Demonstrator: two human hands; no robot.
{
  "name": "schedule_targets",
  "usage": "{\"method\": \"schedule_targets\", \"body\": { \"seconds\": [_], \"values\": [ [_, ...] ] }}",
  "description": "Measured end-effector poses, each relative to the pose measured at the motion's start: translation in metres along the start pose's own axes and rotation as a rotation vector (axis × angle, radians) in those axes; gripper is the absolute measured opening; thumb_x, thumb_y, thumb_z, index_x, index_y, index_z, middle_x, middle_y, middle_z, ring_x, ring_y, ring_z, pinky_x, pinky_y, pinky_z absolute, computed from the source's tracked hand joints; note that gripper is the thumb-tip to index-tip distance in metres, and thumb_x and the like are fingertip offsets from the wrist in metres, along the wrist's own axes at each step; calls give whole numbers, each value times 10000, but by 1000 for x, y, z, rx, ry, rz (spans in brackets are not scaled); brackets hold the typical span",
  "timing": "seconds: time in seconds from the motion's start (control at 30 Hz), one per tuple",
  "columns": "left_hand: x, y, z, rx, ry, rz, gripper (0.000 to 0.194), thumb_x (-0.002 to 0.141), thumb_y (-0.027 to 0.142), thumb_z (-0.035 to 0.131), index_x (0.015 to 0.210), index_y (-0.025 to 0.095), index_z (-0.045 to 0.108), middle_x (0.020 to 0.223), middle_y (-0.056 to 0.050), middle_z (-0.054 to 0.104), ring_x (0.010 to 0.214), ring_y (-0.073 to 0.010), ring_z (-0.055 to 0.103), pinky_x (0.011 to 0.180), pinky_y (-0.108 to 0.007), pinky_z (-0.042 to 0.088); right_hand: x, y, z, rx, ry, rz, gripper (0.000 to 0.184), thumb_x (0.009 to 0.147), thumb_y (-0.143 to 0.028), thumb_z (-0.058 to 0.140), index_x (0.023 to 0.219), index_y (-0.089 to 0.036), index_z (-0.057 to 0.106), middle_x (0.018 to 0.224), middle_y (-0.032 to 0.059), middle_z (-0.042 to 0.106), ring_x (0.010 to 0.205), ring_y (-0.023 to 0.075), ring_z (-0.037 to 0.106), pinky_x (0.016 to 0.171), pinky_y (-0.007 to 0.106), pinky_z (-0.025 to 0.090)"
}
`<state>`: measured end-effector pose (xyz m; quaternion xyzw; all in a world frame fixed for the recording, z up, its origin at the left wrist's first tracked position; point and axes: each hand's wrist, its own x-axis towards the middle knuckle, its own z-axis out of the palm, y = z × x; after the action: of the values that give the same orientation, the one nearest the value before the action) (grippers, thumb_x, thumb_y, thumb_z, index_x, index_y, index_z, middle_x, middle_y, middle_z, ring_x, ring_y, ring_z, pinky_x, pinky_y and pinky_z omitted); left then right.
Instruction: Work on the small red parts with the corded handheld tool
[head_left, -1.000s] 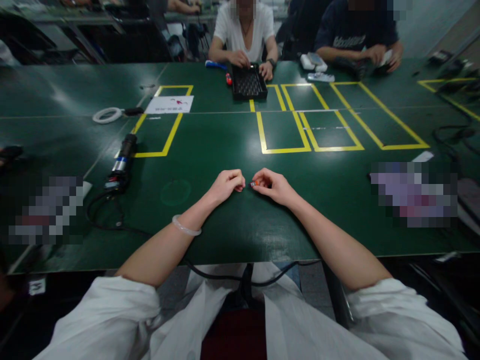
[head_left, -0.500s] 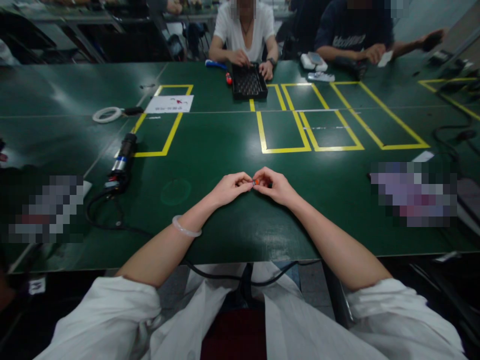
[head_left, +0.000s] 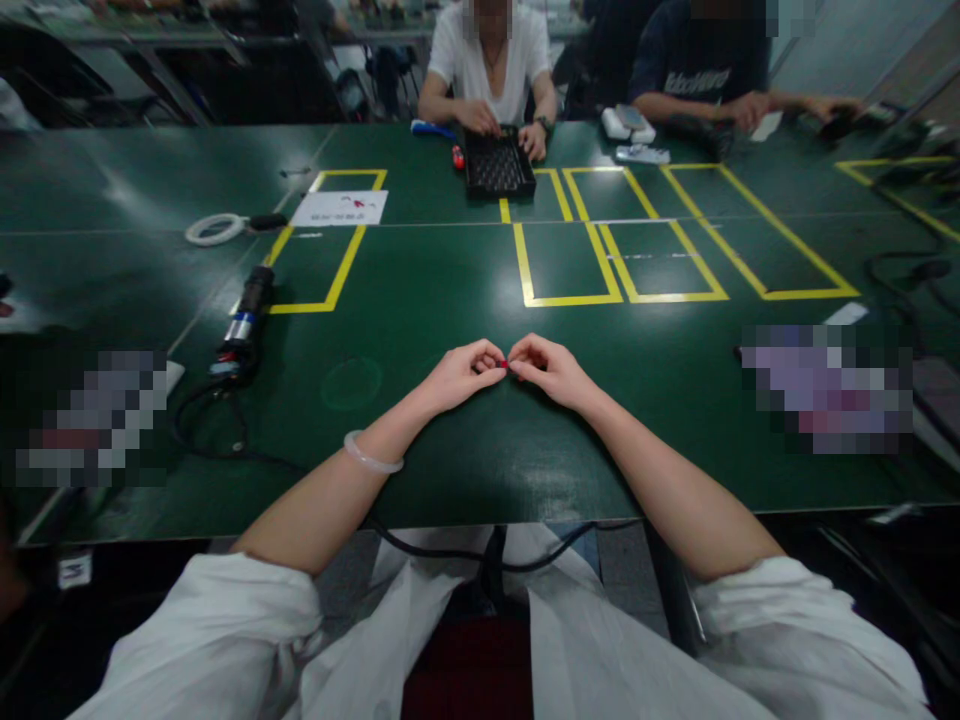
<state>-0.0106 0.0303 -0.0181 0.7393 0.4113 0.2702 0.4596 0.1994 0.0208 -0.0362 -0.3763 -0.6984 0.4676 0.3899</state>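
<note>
Left hand (head_left: 466, 376) and right hand (head_left: 553, 374) met at a red part (head_left: 504, 364), 12 o'clock.
The left pinched it; the right's grip was unclear. Its small size risked a drop to the table (head_left: 487, 460) if fingertips slipped.

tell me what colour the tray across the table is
Black. The tray shows best in the head view, the only view here.
</note>
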Motion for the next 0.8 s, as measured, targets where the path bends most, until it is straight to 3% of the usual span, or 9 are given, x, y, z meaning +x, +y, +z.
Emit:
{"method": "schedule_targets", "body": {
  "seconds": [0.37, 0.8],
  "values": [
    [3, -4, -7, -189, -58, -80, 366, 897, 440, 562, 1008, 103, 653, 857, -82, 688, 739, -140, 616, 690, -268, 469, 0, -2, 0, -3, 19, -13, 236, 862, -402, 669, 923, -183, 606, 731, -22, 569, 608, 105, 474, 581, 249, 375],
    [3, -5, -6, -220, -66, -70, 309, 854, 353, 616, 1029, 100, 647, 867, -76, 688, 763, -137, 619, 723, -276, 476, -1, -7, 0, -48, 16, -13, 207, 855, -371, 660, 916, -181, 604, 736, -17, 578, 623, 109, 492, 590, 250, 385]
  ]
}}
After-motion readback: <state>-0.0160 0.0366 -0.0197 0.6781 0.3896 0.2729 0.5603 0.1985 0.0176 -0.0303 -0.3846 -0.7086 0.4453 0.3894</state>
